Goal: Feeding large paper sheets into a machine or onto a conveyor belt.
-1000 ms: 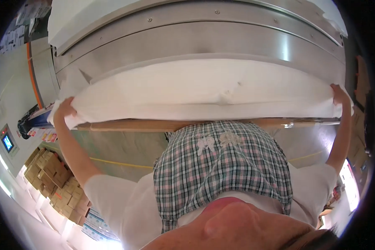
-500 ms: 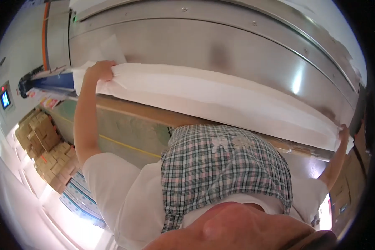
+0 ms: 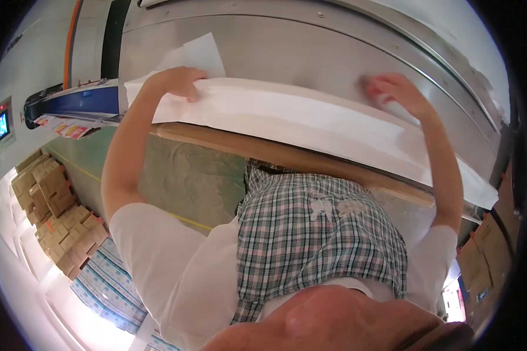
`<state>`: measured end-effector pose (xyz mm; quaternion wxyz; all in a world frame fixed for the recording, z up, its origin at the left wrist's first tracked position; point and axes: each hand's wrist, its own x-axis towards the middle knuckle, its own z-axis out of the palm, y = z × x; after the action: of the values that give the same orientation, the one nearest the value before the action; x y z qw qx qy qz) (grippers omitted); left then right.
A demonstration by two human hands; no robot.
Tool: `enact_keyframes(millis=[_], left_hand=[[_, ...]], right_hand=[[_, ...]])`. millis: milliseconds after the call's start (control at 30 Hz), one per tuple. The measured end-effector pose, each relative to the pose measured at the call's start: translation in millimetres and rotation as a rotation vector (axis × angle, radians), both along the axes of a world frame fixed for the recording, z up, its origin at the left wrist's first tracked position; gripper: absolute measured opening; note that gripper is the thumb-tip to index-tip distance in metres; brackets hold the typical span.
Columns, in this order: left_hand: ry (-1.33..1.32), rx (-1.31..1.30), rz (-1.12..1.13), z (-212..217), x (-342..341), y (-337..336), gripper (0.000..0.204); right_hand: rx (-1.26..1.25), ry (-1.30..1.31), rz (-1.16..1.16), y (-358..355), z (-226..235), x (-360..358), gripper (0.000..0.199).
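White sheet (image 3: pixel 310 120) hides left hand (image 3: pixel 178 82) fingertips (right hand (image 3: pixel 395 90) blurred).

This looks like a factory or industrial laundry floor rather than a home or office. A large stainless-steel machine (image 3: pixel 310 52) fills the far side, its curved metal panels fastened with rows of screws, and a long wooden ledge (image 3: pixel 287 155) runs along its front. At the far left a small control screen (image 3: pixel 2 124) glows on a grey wall, beside a blue conveyor-like arm (image 3: pixel 70 100) and an orange pipe (image 3: pixel 70 41). On the near left, stacks of brown cardboard boxes (image 3: pixel 52 216) sit on the green floor (image 3: pixel 181 175), which is marked with a yellow line (image 3: pixel 82 169). More cartons (image 3: pixel 486 245) stand at the right.
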<state>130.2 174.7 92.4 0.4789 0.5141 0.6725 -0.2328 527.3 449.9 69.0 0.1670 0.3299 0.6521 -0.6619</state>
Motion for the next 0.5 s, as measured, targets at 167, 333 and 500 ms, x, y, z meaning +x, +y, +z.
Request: enact_keyframes(millis=[167, 333, 500], left_hand=[[-0.294, 0.142, 0.028, -2, -21, -15, 0.059], [-0.349, 0.449, -0.178, 12, -23, -36, 0.051], [-0.344, 0.478, -0.268, 34, -32, -35, 0.045]], right_hand=[[-0.063, -0.020, 0.049, -97, -51, -189, 0.041], [0.222, 0.060, 0.067, -174, -42, -333, 0.062], [0.040, 0.121, 0.554, -223, -72, -444, 0.029]])
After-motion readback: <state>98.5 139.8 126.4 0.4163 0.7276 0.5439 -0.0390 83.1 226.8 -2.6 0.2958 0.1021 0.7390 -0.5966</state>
